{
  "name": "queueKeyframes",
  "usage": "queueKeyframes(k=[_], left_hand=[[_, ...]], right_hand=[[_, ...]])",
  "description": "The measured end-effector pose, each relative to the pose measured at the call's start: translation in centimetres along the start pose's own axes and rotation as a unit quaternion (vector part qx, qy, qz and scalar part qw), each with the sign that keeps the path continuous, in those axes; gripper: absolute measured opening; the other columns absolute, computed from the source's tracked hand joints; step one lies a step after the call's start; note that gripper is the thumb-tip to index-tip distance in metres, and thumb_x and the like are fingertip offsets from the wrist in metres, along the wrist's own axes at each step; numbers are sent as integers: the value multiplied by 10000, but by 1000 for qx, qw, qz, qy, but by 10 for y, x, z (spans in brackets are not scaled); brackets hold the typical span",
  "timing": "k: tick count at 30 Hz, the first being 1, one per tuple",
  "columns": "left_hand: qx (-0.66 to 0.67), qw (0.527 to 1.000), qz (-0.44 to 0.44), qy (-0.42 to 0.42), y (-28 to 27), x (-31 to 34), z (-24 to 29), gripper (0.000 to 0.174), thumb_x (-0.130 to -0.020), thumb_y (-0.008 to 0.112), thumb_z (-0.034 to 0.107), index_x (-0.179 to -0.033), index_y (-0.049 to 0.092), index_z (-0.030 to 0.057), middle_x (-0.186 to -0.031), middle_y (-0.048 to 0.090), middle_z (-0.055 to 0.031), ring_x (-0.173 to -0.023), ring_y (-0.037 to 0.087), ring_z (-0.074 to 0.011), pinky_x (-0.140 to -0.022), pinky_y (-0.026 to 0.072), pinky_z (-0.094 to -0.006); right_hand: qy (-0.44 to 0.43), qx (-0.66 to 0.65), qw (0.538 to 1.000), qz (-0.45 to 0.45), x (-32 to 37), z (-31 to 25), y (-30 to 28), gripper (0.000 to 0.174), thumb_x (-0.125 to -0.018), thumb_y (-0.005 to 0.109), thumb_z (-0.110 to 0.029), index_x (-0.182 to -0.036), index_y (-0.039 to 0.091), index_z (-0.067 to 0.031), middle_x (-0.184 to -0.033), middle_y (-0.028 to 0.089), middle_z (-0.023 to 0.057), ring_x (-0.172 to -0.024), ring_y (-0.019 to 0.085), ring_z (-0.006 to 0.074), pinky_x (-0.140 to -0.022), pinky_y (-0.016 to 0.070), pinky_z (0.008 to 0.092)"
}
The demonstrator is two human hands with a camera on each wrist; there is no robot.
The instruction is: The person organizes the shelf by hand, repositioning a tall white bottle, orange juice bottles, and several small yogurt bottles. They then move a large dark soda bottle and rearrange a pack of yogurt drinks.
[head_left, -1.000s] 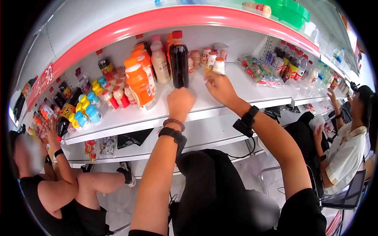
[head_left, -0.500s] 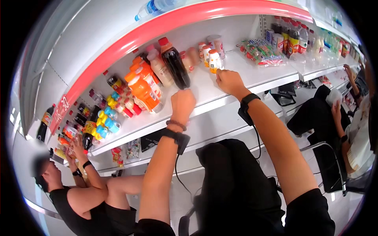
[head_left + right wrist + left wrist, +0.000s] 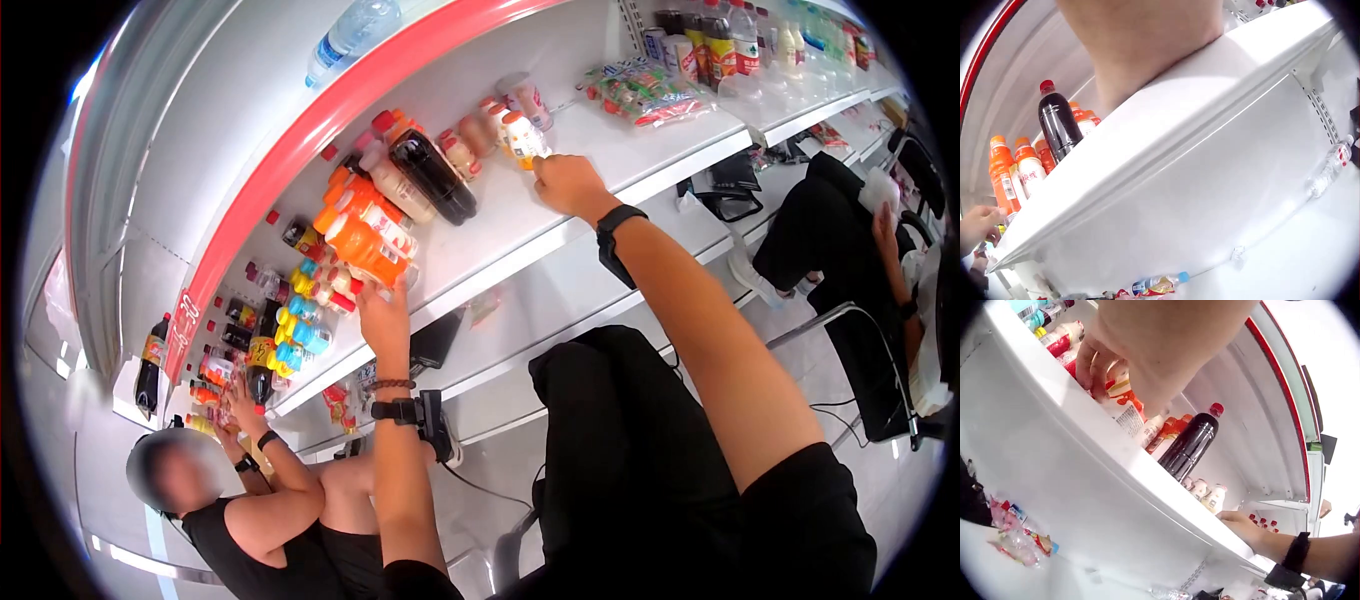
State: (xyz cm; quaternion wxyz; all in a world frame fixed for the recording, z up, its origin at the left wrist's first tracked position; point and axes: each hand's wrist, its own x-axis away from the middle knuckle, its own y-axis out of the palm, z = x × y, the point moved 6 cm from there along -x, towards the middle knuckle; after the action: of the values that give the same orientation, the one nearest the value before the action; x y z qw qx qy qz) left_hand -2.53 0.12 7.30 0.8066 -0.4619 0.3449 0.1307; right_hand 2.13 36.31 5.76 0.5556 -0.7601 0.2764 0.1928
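Observation:
My left hand (image 3: 385, 318) is at the shelf's front edge, beside an orange drink bottle (image 3: 362, 248) and small red-labelled milk-drink bottles (image 3: 338, 296). In the left wrist view its bent fingers (image 3: 1100, 372) overlap these bottles, with no firm hold showing. Beside the orange bottle stands a dark cola bottle (image 3: 435, 178) with a red cap, untouched. My right hand (image 3: 572, 185) rests on the shelf, fingers loosely bent, fingertips close to a small white bottle (image 3: 524, 140) with an orange cap. Seen from the left wrist, that hand (image 3: 1244, 528) sits apart from the bottles.
A bag of wrapped sweets (image 3: 650, 92) lies to the right, before more cola bottles (image 3: 718, 48). Yellow-capped blue bottles (image 3: 305, 330) stand left. A red-edged upper shelf (image 3: 262, 200) arches overhead. One person (image 3: 290, 500) crouches at left; another sits at right.
My left hand has left the foot of the cola bottle and moved left to the orange bottle. The right hand stays near the small white bottles. The head view has tilted and turned.

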Motion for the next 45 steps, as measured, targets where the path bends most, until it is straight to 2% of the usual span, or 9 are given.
queueKeyframes(k=[8, 12, 16, 20, 23, 26, 32, 38, 45], left_hand=[[86, 995, -41, 42, 12, 6, 14, 424, -898, 664, 359, -1068, 639, -29, -1013, 692, -204, -988, 657, -344, -847, 489, -412], [31, 995, -73, 67, 25, -3, 35, 419, -900, 651, 354, -1079, 602, -22, -1041, 666, -202, -979, 630, -381, -843, 487, -458], [-195, 976, -77, 67, 56, -18, 39, 404, -946, 559, 393, -973, 590, -9, -953, 649, -218, -855, 675, -349, -682, 548, -450], [-171, 977, -101, 72, 69, -28, 46, 443, -971, 497, 426, -842, 652, 31, -778, 680, -189, -773, 683, -349, -663, 550, -446], [-80, 993, -66, 48, 79, -33, 37, 461, -973, 479, 445, -834, 676, 52, -739, 679, -180, -772, 678, -370, -683, 537, -477], [-39, 992, -116, -1, 80, -33, 33, 502, -976, 425, 505, -944, 703, 87, -878, 688, -202, -870, 659, -406, -745, 512, -510], [-49, 997, -62, 12, 82, -34, 30, 404, -972, 476, 423, -916, 677, 77, -822, 685, -195, -799, 667, -398, -699, 521, -501], [-23, 994, -99, -28, 80, -32, 31, 457, -991, 407, 464, -985, 664, 87, -926, 686, -198, -902, 651, -404, -769, 508, -517], [-37, 995, -87, -45, 81, -34, 28, 382, -978, 468, 414, -982, 660, 83, -857, 690, -183, -834, 668, -380, -722, 516, -500]], right_hand=[[12, 9, 1000, -12, 0, -3, -3, 251, -797, 542, -183, -943, 666, -21, -812, 687, 184, -757, 671, 364, -723, 528, 462], [9, 32, 999, -31, 1, -3, -1, 242, -801, 543, -181, -936, 662, -20, -824, 689, 182, -767, 672, 360, -729, 527, 462], [9, 23, 1000, -18, -2, -5, 0, 239, -804, 547, -184, -946, 654, -24, -832, 687, 181, -777, 673, 357, -732, 526, 463], [10, 24, 1000, -11, 0, -6, -1, 233, -809, 545, -185, -951, 648, -31, -835, 680, 181, -791, 671, 355, -732, 522, 469], [14, 26, 999, -18, -1, -4, 0, 207, -827, 545, -190, -937, 639, -42, -829, 678, 176, -792, 666, 354, -727, 516, 471], [5, 39, 999, -15, -1, -1, 3, 178, -844, 547, -196, -913, 627, -53, -821, 676, 171, -791, 661, 358, -723, 512, 476], [2, 23, 1000, -14, -1, -5, 3, 211, -844, 525, -201, -924, 621, -31, -848, 680, 187, -810, 662, 367, -736, 519, 483], [-11, 38, 999, -27, -2, -5, 2, 187, -867, 522, -190, -916, 616, -36, -836, 681, 181, -806, 664, 358, -728, 517, 479], [6, 57, 997, -42, -3, -10, 0, 224, -922, 495, -225, -928, 623, -41, -827, 686, 178, -791, 668, 354, -726, 523, 465]])
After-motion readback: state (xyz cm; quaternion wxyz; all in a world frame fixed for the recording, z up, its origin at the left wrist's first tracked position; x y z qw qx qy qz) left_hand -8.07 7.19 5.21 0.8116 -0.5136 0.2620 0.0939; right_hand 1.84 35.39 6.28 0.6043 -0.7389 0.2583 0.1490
